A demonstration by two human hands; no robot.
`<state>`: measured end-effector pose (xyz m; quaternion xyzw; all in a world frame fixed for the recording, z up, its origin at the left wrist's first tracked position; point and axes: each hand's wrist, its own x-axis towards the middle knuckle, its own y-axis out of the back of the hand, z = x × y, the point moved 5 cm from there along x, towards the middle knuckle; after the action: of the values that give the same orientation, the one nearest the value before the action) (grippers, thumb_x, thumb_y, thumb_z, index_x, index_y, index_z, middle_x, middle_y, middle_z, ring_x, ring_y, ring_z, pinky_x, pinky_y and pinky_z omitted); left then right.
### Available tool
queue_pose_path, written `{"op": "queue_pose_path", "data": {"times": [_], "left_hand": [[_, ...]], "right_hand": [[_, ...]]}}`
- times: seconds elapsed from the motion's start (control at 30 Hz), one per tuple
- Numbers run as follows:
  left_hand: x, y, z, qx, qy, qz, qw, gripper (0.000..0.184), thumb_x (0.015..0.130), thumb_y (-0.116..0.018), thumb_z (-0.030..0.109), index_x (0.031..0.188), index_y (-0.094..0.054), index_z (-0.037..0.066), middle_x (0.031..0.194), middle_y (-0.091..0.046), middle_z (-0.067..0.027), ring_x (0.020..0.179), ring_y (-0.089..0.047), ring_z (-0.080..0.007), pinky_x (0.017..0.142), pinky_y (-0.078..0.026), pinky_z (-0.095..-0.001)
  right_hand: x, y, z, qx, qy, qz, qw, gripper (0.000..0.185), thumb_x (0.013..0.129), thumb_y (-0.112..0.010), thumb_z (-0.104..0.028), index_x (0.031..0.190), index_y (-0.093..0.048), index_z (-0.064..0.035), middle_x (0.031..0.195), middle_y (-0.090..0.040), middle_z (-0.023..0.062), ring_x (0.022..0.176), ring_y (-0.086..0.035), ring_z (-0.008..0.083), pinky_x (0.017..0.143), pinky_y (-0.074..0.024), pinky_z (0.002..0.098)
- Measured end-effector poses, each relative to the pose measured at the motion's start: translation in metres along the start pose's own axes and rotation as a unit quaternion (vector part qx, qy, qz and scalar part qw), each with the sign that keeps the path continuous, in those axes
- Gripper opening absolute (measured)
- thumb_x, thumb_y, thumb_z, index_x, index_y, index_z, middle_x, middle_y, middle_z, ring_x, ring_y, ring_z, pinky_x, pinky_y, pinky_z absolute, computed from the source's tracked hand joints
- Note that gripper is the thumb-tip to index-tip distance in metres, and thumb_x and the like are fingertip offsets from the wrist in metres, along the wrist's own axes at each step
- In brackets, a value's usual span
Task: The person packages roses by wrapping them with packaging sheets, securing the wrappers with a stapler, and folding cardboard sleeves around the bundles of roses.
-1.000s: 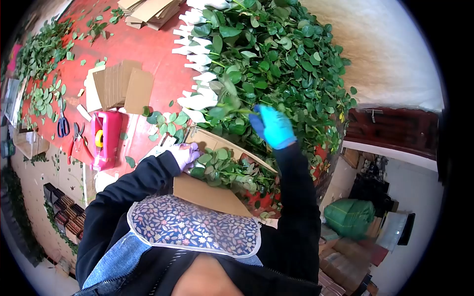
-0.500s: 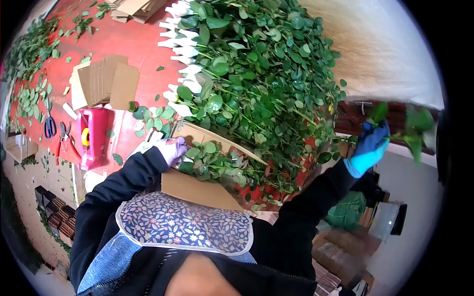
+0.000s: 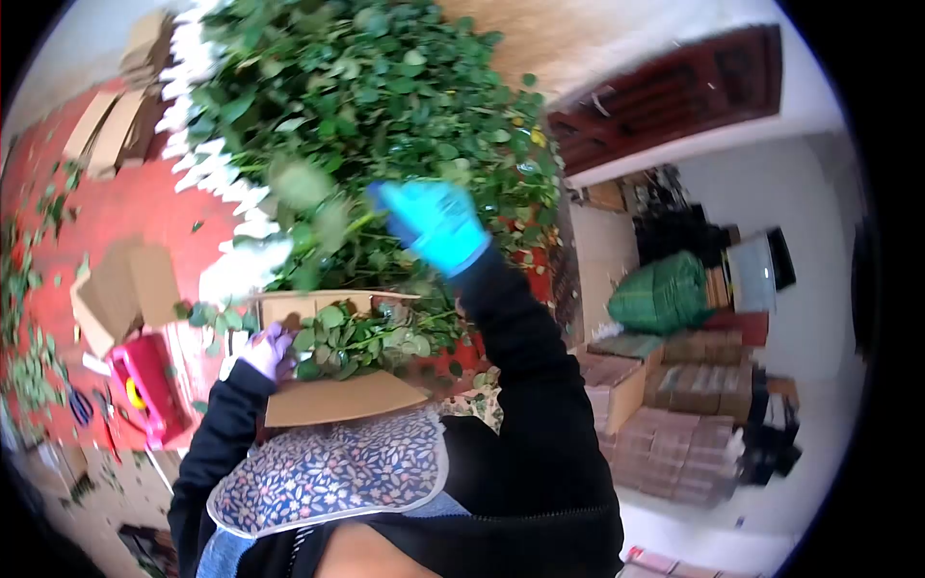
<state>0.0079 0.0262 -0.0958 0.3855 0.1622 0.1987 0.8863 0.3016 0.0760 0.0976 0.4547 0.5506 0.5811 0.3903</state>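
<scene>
My right hand (image 3: 434,223), in a blue glove, is closed on a green leafy stem (image 3: 332,229) that is blurred by motion. It is over the big pile of leafy stems (image 3: 356,106), whose left ends carry white sleeves (image 3: 207,164). My left hand (image 3: 269,351), in a pale purple glove, rests at the left end of a smaller leafy bundle (image 3: 371,337), its fingers curled against it. That bundle lies between an upright cardboard strip (image 3: 313,303) and a cardboard flap (image 3: 342,397) near my apron. What my left fingers grip is hidden.
On the red table (image 3: 183,217) are a pink tape dispenser (image 3: 151,390), scissors (image 3: 81,407), red-handled pliers (image 3: 108,414), cardboard pieces (image 3: 125,289) and loose leaves. To the right are a green bag (image 3: 658,294), stacked boxes (image 3: 674,453) and a dark red door (image 3: 674,96).
My right hand swung out to the right with the stem, then came back over the pile. The view has turned to the right. My left hand stays at the small bundle.
</scene>
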Motion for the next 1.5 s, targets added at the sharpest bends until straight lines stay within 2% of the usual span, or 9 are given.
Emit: {"op": "queue_pose_path", "data": {"times": [0.43,0.57,0.77,0.97,1.1,1.23,1.37,1.43,1.5], "left_hand": [[0.003,0.002,-0.006,-0.011,-0.037,0.027,0.999,0.055,0.063,-0.078,0.012,0.114,-0.059,0.005,0.1,-0.055,-0.0138,0.082,-0.062,-0.0339,0.069,-0.053,-0.0419],[0.004,-0.004,-0.012,0.038,-0.032,0.043,0.998,0.07,0.07,-0.073,0.025,0.132,-0.049,0.008,0.105,-0.053,-0.0167,0.091,-0.059,-0.0373,0.072,-0.052,-0.0473],[0.005,-0.001,-0.016,-0.011,-0.009,-0.006,1.0,0.043,0.073,-0.067,0.013,0.115,-0.058,0.009,0.102,-0.053,-0.0099,0.08,-0.06,-0.0256,0.067,-0.051,-0.0387],[0.009,-0.001,-0.012,-0.092,0.176,-0.082,0.977,0.036,0.093,-0.055,0.04,0.107,-0.064,0.009,0.101,-0.059,-0.0108,0.083,-0.064,-0.0218,0.069,-0.054,-0.0339],[0.0,-0.007,-0.015,0.014,-0.049,0.091,0.995,0.026,0.097,-0.05,0.028,0.113,-0.061,0.01,0.09,-0.056,-0.0035,0.07,-0.059,-0.0126,0.055,-0.053,-0.0294],[-0.001,-0.027,-0.031,-0.282,0.143,-0.044,0.948,0.059,0.072,-0.071,0.009,0.128,-0.053,0.006,0.115,-0.051,-0.0125,0.094,-0.061,-0.0295,0.081,-0.052,-0.039],[-0.005,-0.018,-0.022,0.009,-0.071,0.132,0.989,0.026,0.096,-0.049,0.021,0.121,-0.054,0.014,0.11,-0.051,-0.0018,0.073,-0.053,-0.012,0.059,-0.047,-0.0308],[-0.006,-0.022,-0.031,-0.511,0.183,0.034,0.839,0.035,0.081,-0.061,0.007,0.116,-0.058,0.007,0.119,-0.046,-0.0081,0.083,-0.057,-0.0188,0.067,-0.05,-0.0312],[-0.009,-0.008,-0.019,-0.628,0.241,0.018,0.74,0.037,0.075,-0.065,0.0,0.111,-0.061,0.005,0.131,-0.043,-0.0124,0.089,-0.06,-0.0234,0.071,-0.052,-0.0329]], "right_hand": [[-0.131,-0.055,0.141,0.016,-0.293,0.075,0.953,0.026,0.089,-0.055,-0.019,0.114,-0.062,-0.0143,0.097,-0.067,0.0131,0.089,-0.064,0.032,0.078,-0.0497,0.044],[-0.13,-0.011,0.102,0.052,-0.176,0.19,0.965,0.041,0.084,-0.064,-0.015,0.125,-0.059,-0.0094,0.102,-0.067,0.0153,0.091,-0.064,0.0323,0.079,-0.0501,0.0444],[-0.065,0.056,-0.078,0.077,-0.021,-0.056,0.995,0.043,0.085,-0.06,-0.022,0.126,-0.058,-0.008,0.078,-0.057,0.0081,0.065,-0.055,0.0274,0.058,-0.0419,0.0408],[-0.111,-0.054,-0.088,0.056,-0.041,-0.124,0.99,0.032,0.084,-0.061,-0.02,0.115,-0.064,-0.0118,0.076,-0.064,0.0135,0.066,-0.062,0.033,0.059,-0.0486,0.044],[-0.124,-0.119,-0.06,0.032,-0.108,-0.18,0.977,0.029,0.087,-0.059,-0.025,0.113,-0.063,-0.0145,0.081,-0.067,0.0142,0.072,-0.065,0.0333,0.062,-0.0507,0.0458],[-0.121,-0.153,-0.054,-0.023,-0.11,-0.26,0.959,0.027,0.09,-0.057,-0.028,0.112,-0.063,-0.0141,0.086,-0.068,0.0142,0.074,-0.066,0.0339,0.063,-0.0516,0.0482],[-0.122,-0.174,-0.047,-0.004,-0.069,-0.213,0.975,0.026,0.092,-0.054,-0.03,0.109,-0.063,-0.0131,0.089,-0.067,0.016,0.076,-0.066,0.0335,0.066,-0.0518,0.0466],[-0.121,-0.181,-0.052,0.001,-0.065,-0.244,0.968,0.026,0.091,-0.052,-0.024,0.111,-0.061,-0.0109,0.09,-0.067,0.0155,0.077,-0.066,0.0332,0.069,-0.0521,0.0457],[-0.126,-0.191,-0.061,-0.008,-0.056,-0.301,0.952,0.024,0.091,-0.054,-0.027,0.106,-0.062,-0.01,0.076,-0.064,0.017,0.073,-0.065,0.0312,0.064,-0.0502,0.0469]]}}
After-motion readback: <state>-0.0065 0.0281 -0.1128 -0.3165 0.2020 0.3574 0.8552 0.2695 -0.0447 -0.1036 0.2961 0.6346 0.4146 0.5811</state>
